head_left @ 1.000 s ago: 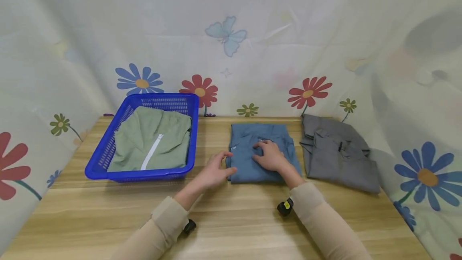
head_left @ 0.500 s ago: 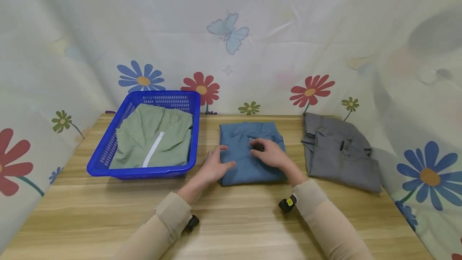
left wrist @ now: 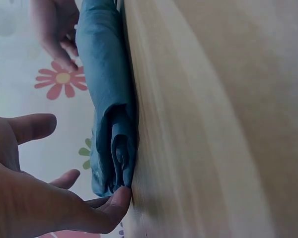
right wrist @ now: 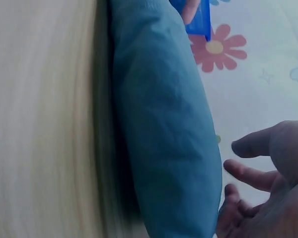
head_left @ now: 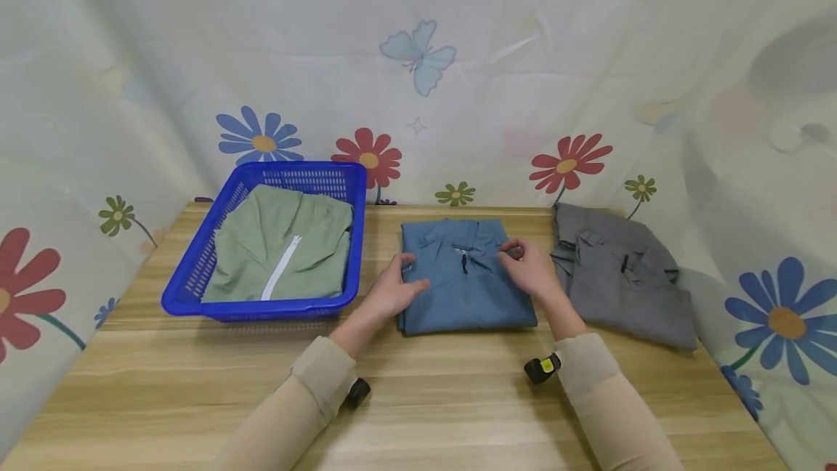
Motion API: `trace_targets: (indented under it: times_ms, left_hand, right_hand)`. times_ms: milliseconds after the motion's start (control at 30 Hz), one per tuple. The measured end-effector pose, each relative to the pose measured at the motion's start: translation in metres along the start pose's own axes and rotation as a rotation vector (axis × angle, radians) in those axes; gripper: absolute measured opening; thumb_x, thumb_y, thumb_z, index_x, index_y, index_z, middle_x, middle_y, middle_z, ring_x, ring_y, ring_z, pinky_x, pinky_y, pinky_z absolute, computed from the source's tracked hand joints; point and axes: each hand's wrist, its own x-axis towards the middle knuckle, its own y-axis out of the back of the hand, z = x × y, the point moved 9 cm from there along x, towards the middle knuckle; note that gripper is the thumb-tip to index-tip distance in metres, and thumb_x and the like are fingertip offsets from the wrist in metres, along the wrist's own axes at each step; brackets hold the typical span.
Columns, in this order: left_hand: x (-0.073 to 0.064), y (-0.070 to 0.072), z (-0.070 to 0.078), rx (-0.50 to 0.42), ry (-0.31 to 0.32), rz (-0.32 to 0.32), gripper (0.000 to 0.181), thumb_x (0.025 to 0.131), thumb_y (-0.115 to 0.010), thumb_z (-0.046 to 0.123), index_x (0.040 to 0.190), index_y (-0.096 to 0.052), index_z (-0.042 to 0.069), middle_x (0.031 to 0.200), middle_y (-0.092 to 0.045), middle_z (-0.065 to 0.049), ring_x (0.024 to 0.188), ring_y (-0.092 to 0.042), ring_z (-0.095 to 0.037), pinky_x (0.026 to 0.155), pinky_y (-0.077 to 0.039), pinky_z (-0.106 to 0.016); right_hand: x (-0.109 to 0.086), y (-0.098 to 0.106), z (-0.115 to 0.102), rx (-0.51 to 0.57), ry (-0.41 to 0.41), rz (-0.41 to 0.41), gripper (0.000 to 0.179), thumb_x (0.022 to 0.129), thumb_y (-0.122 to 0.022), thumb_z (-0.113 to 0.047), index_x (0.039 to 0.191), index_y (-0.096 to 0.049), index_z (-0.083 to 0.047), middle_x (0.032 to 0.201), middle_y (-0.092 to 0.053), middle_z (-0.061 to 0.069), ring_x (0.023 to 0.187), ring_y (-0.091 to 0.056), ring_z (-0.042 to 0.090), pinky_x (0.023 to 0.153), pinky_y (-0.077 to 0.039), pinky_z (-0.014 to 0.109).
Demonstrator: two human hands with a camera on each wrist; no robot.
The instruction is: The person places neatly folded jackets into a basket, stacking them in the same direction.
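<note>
A folded blue garment (head_left: 467,296) lies on the table, its small dark zip pull showing near the collar. At its left edge is my left hand (head_left: 392,289), thumb spread above the cloth. In the left wrist view, a fingertip (left wrist: 120,197) of that hand touches the garment's rolled side edge near the tabletop. My right hand (head_left: 531,267) hovers over the garment's upper right side with loosely bent fingers. The right wrist view shows the right hand's fingers (right wrist: 253,176) apart from one another, with nothing between them.
A blue plastic basket (head_left: 362,238) on the left holds a folded green garment (head_left: 320,253) with a white zip. To the right lies a folded grey garment (head_left: 631,304). Behind the wooden table (head_left: 445,398) hangs a flowered curtain (head_left: 497,93).
The blue garment has slid a little to the left. My right hand has moved from its middle to its right side, uncovering the zip. The left hand stays by the left edge.
</note>
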Motion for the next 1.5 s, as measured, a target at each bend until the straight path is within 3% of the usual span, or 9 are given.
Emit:
trace_targets:
  times_ms: [167,267,400,667,933,1167,1300,1500]
  left_hand:
    - [0.006,0.001,-0.004,-0.051,0.028,0.006,0.061,0.09,-0.067,0.024,0.143,-0.04,0.009,0.149,-0.036,-0.015,0.137,-0.031,-0.033,0.109,-0.027,-0.049]
    - [0.008,0.001,-0.006,-0.074,0.05,0.01,0.059,0.09,-0.066,0.023,0.142,-0.04,0.01,0.148,-0.035,-0.017,0.136,-0.031,-0.034,0.107,-0.029,-0.05]
    - [0.011,0.003,-0.006,-0.098,0.067,0.018,0.059,0.091,-0.065,0.022,0.142,-0.04,0.01,0.146,-0.037,-0.02,0.133,-0.034,-0.036,0.105,-0.033,-0.05]
    - [0.019,0.006,-0.008,-0.14,0.059,0.043,0.054,0.091,-0.064,0.019,0.139,-0.043,0.006,0.137,-0.045,-0.021,0.121,-0.046,-0.033,0.098,-0.04,-0.046]
    - [0.021,0.007,-0.008,-0.151,0.037,0.026,0.05,0.091,-0.064,0.016,0.138,-0.046,0.012,0.142,-0.042,-0.017,0.124,-0.045,-0.032,0.098,-0.039,-0.047]
    - [0.021,0.004,-0.006,-0.156,-0.005,0.007,0.051,0.088,-0.064,0.006,0.137,-0.049,0.013,0.144,-0.04,-0.015,0.117,-0.048,-0.029,0.096,-0.041,-0.045]
    - [0.021,0.003,-0.007,-0.159,-0.017,0.002,0.05,0.086,-0.064,0.002,0.133,-0.054,0.014,0.144,-0.041,-0.014,0.116,-0.048,-0.028,0.095,-0.04,-0.043]
    - [0.019,-0.001,-0.008,-0.154,-0.006,-0.031,0.043,0.085,-0.064,0.002,0.126,-0.06,0.012,0.147,-0.038,-0.013,0.131,-0.034,-0.027,0.107,-0.029,-0.045]
  right_hand:
    - [0.001,-0.001,0.012,-0.072,-0.007,-0.085,0.035,0.096,-0.058,-0.021,0.123,-0.055,0.001,0.133,-0.047,0.029,0.12,-0.045,0.044,0.093,-0.042,0.053]
    - [0.002,-0.009,0.023,-0.059,-0.052,-0.155,0.039,0.098,-0.056,-0.023,0.128,-0.052,0.001,0.141,-0.039,0.029,0.129,-0.036,0.044,0.1,-0.036,0.054]
    - [0.002,-0.014,0.031,-0.041,-0.113,-0.201,0.043,0.099,-0.053,-0.026,0.132,-0.049,0.002,0.144,-0.033,0.03,0.131,-0.032,0.044,0.102,-0.033,0.055]
    - [0.005,-0.017,0.032,-0.037,-0.14,-0.209,0.045,0.098,-0.053,-0.028,0.133,-0.049,0.0,0.149,-0.027,0.027,0.134,-0.028,0.042,0.105,-0.03,0.054]
    - [0.005,-0.02,0.041,0.072,-0.127,-0.265,0.042,0.094,-0.059,-0.014,0.133,-0.05,0.0,0.149,-0.028,0.026,0.138,-0.024,0.038,0.107,-0.026,0.053]
    - [0.003,-0.015,0.042,0.119,-0.11,-0.292,0.04,0.093,-0.059,-0.01,0.132,-0.053,-0.002,0.152,-0.022,0.026,0.136,-0.025,0.04,0.104,-0.031,0.053]
    - [0.001,-0.014,0.046,0.141,-0.116,-0.312,0.041,0.092,-0.059,-0.008,0.132,-0.054,-0.002,0.155,-0.012,0.025,0.138,-0.021,0.041,0.102,-0.032,0.054]
    - [-0.001,-0.013,0.049,0.181,-0.108,-0.342,0.042,0.091,-0.061,-0.006,0.132,-0.055,-0.003,0.157,-0.007,0.021,0.141,-0.013,0.039,0.103,-0.03,0.053]
